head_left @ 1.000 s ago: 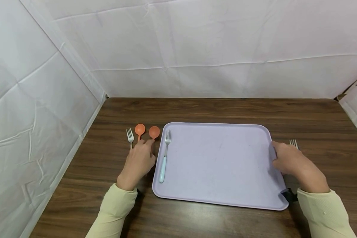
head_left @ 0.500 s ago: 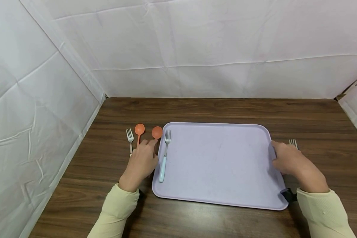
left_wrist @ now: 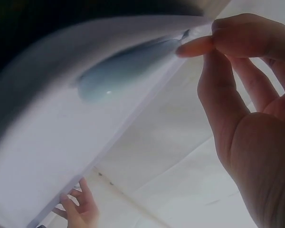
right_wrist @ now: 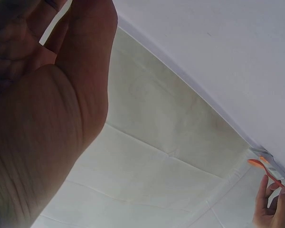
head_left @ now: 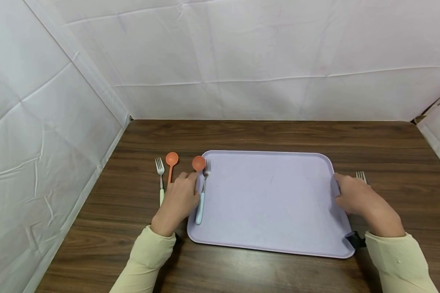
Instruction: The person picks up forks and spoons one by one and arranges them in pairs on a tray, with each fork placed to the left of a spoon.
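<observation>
- The left hand (head_left: 177, 199) reaches forward from a pale yellow sleeve (head_left: 143, 258), palm down, back of the hand to the head camera.
- Its grip pinches an orange spoon (head_left: 199, 163) by the handle between thumb and fingers.
- The bowl juts forward past the fingertips, over the upper left rim of the lilac tray (head_left: 269, 203), just beside the tines of a blue-handled fork (head_left: 200, 207); contact with the tray cannot be told.
- The handle's end pokes out between thumb and forefinger.
- The right hand (head_left: 357, 195) has thumb and forefinger at the tray's right rim; whether that grip pinches it cannot be told.
</observation>
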`<state>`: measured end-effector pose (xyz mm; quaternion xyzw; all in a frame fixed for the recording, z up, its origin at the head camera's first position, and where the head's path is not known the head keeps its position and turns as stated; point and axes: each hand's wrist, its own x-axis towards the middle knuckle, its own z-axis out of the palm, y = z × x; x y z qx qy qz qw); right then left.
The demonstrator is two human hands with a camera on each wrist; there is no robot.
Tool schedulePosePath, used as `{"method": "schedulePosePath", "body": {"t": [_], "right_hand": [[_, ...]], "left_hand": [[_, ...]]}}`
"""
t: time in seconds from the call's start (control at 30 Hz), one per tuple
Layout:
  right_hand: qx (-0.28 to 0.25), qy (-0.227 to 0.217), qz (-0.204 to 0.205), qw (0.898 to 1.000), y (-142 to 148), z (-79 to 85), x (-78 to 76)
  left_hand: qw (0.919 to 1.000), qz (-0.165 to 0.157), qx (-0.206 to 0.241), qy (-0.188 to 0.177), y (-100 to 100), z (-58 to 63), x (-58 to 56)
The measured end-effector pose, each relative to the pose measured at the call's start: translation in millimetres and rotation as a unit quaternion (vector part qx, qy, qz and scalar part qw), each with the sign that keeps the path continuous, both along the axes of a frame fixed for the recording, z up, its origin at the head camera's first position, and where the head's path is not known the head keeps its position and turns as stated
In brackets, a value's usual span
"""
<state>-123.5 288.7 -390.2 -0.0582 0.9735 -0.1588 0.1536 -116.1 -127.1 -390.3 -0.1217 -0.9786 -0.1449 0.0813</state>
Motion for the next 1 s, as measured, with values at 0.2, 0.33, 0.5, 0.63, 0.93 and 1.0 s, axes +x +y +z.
{"method": "schedulePosePath", "body": {"t": [0.2, 0.33, 0.5, 0.63, 0.93, 1.0], "right_hand": [[-0.005, -0.011, -0.003, 1.000, -0.8, 0.6, -0.3], [-0.013, -0.025, -0.009, 1.000, -1.8, 0.8, -0.6], [-0.005, -0.015, -0.010, 1.000, -1.9, 0.3, -1.1], [-0.006, -0.030, -0.021, 0.999, -2.7, 0.3, -1.4], [0.004, -0.007, -0.007, 1.000, -0.6, 0.5, -1.3], [0.004, -0.018, -0.013, 1.000, -1.2, 0.4, -1.3]], "left_hand": [[1.0000, 0.000, 0.004, -0.008, 3.9, 0.5, 1.0], [0.9997, 0.009, 0.003, -0.025, 7.0, 1.8, 2.2], [0.9994, 0.010, 0.002, -0.033, 11.5, 1.5, 2.1], [0.9994, 0.008, 0.001, -0.033, 15.7, 0.7, 1.2], [0.9993, -0.003, -0.015, -0.034, 22.8, 0.1, 0.3], [0.9992, -0.002, -0.015, -0.038, 23.9, 1.0, 0.7]]}}
